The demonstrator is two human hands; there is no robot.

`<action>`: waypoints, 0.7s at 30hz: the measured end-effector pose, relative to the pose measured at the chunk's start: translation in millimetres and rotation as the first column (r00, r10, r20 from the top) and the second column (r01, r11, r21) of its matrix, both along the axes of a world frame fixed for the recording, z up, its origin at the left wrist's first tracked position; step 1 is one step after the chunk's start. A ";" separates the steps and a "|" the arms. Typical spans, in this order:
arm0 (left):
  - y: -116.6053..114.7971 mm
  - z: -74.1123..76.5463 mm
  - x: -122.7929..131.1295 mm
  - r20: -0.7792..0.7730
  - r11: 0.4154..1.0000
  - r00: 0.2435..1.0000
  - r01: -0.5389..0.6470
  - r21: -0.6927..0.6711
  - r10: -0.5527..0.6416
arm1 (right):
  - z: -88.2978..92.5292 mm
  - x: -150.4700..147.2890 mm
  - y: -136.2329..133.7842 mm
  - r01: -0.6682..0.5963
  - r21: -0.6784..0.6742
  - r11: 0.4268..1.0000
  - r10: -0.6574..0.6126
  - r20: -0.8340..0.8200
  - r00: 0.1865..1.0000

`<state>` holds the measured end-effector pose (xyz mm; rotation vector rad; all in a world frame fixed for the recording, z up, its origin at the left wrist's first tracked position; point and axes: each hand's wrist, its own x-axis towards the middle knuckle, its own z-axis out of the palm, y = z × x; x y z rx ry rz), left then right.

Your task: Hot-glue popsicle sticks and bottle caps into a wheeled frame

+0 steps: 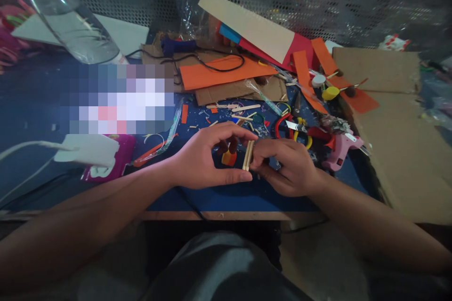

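At the centre of the frame I find the sticks (248,155), a small stack held above the counter (219,200) near its front edge. My left hand (199,157) grips them at both ends, thumb at the lower end and fingertips at the upper, the palm arched with a gap behind the stack. My right hand (291,167) is curled narrow, its fingertips against the right side of the sticks; I cannot tell whether they pinch or merely press. An orange-yellow piece (229,157) shows through the gap in my left hand. Just beyond my right hand lie a knife (296,126) with its blade exposed and a yellow ring (308,140); to the right of them is a pink glue gun (341,150). Loose scraps and sticks litter the middle of the frame. Orange paper (219,73) lies on cardboard at upper centre, and a larger cardboard sheet (416,150) covers the right side. A bottle (76,26) leans at upper left; below it, one area is pixelated and unreadable. A white charger (86,149) rests on a magenta box (125,150) at left.
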<state>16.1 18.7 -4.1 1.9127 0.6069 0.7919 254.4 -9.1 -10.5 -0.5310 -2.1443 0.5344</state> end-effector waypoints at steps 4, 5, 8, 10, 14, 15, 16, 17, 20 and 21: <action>0.1 -0.4 0.0 0.012 1.000 1.000 0.008 0.007 -0.008 | 0.3 1.8 -0.3 0.071 -0.012 0.997 -0.071 -0.003 0.997; 0.1 -0.6 -0.1 0.021 1.000 1.000 0.011 0.012 -0.011 | 0.4 2.1 -0.1 0.090 -0.017 0.996 -0.090 -0.010 0.996; 0.1 -1.1 -0.4 0.053 1.000 0.999 0.012 0.021 -0.013 | 0.3 2.3 0.5 0.144 -0.038 0.989 -0.146 -0.041 0.988; 0.2 -1.2 -0.9 0.065 1.000 0.998 0.008 0.016 -0.009 | -0.3 1.8 0.6 0.178 -0.054 0.983 -0.181 -0.062 0.982; 0.3 -1.8 -2.1 0.090 1.000 0.996 0.013 -0.012 -0.012 | -3.1 1.9 -0.1 0.211 -0.089 0.974 -0.219 -0.102 0.970; 0.3 -2.2 -2.3 0.101 1.000 0.995 0.016 -0.021 -0.013 | -3.9 2.4 -0.4 0.214 -0.102 0.972 -0.225 -0.111 0.968; 0.3 -2.6 -2.5 0.112 0.999 0.994 0.019 -0.031 -0.015 | -4.6 3.0 -0.8 0.217 -0.113 0.970 -0.230 -0.118 0.966; 0.3 -3.1 -2.6 0.122 0.999 0.992 0.023 -0.045 -0.018 | -5.1 3.7 -1.1 0.216 -0.121 0.969 -0.231 -0.125 0.965; 0.5 -4.0 -3.0 0.139 0.995 0.990 0.042 -0.088 -0.030 | -4.9 5.2 -2.0 0.165 -0.104 0.981 -0.177 -0.128 0.976; 0.6 -4.2 -3.1 0.142 0.995 0.989 0.044 -0.094 -0.030 | -4.4 5.1 -2.2 0.133 -0.089 0.987 -0.144 -0.124 0.982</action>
